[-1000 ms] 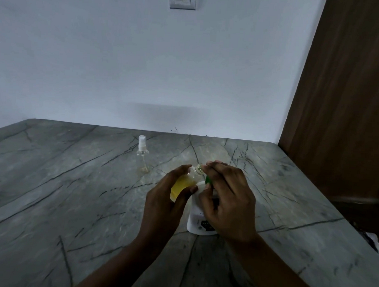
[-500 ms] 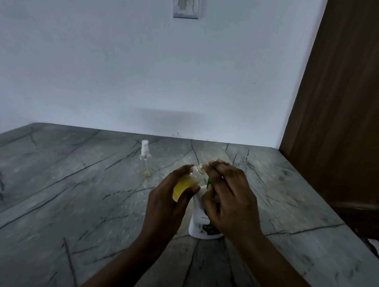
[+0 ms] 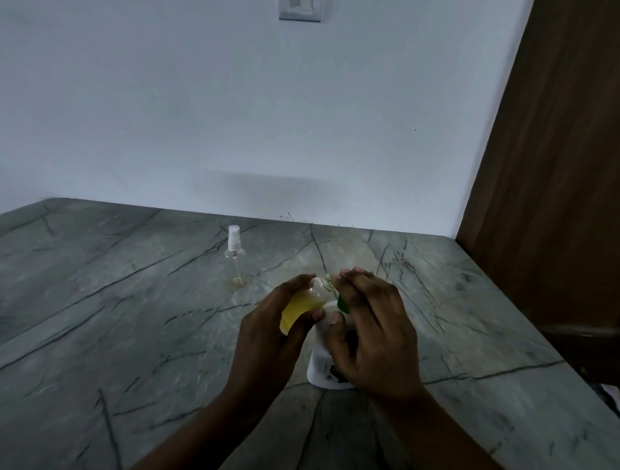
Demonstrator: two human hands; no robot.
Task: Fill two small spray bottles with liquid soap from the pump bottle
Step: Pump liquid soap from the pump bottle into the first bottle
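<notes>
Near the lower middle of the frame, the left hand (image 3: 273,332) grips a small spray bottle (image 3: 304,301) without its sprayer. The fingers and thumb wrap round its body, and it is tilted so that its open neck points right. It is already about half full of yellow soap. The right hand (image 3: 372,335) curls over the top of the white pump bottle (image 3: 319,368), with the thumb on its shoulder. Only a piece of the green pump head (image 3: 342,302) shows under the fingers, just beside the neck. I judge that the filling of the first bottle is in hand. The next press needs the neck held exactly under the nozzle, or soap may run down the outside.

Toward the upper middle of the stone countertop (image 3: 88,297), well apart from the hands, a second spray bottle (image 3: 234,264) stands upright with its white sprayer on. It is almost empty, so it waits for its turn. Nothing stands between it and the hands. A switch plate (image 3: 301,4) is at the top edge and a brown wooden panel (image 3: 567,173) at the right.
</notes>
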